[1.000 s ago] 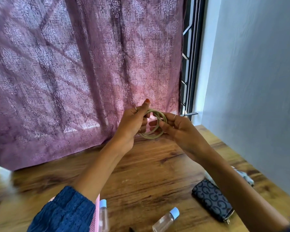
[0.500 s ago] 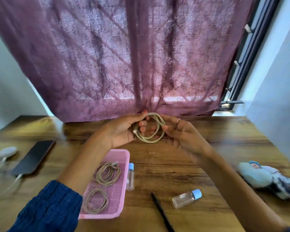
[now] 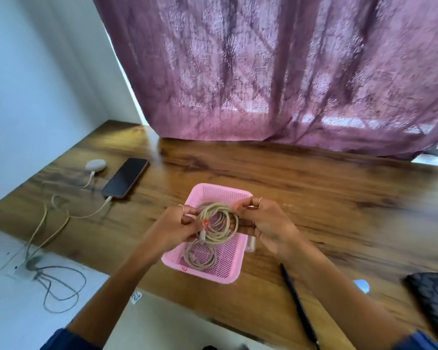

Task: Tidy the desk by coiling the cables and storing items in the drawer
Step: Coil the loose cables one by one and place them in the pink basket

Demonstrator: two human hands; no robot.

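Both hands, left hand (image 3: 177,227) and right hand (image 3: 261,223), pinch the coiled cable (image 3: 219,224) above the pink basket (image 3: 234,267); keep its loops gathered, then lower it toward six o'clock beside the coil (image 3: 199,257) already inside.

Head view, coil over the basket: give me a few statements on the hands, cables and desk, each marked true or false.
1. Both hands hold the coiled cable above the pink basket. True: the left hand and the right hand each grip a side.
2. The pink basket holds no cable. False: at least one coiled cable lies in it.
3. The phone has a cable plugged into it. True.
4. The black pen lies inside the basket. False: it lies on the desk, right of the basket.
5. The phone lies right of the basket. False: it lies to the left.
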